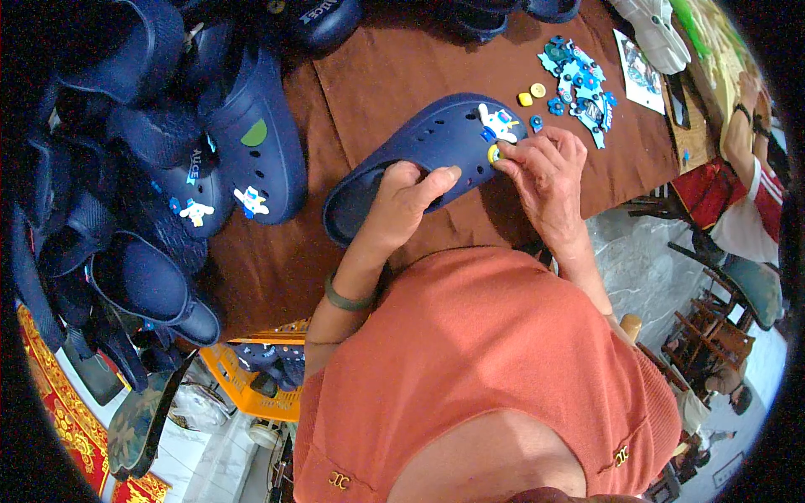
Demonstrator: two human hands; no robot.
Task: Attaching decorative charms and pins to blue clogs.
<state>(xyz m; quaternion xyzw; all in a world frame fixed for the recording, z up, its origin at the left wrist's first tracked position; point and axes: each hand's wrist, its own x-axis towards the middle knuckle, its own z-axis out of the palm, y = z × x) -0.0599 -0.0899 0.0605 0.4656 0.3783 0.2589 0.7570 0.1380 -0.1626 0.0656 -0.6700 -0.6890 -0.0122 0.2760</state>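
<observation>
Clog (402, 138): left hand (401, 199) grips it at seven o'clock; right hand (549, 180) pinches yellow charm (493, 154) at three; charm pile (583, 84) lies at two.

Pale lettering (194, 166) marks one navy clog (211, 186) at left, another (340, 29) above.

A navy clog (444, 149) with round vent holes slants across the brown-covered table (360, 96), toe to the upper right. A white-and-blue cartoon charm (501, 126) sits on its toe, a round yellow charm (493, 154) just below.
</observation>
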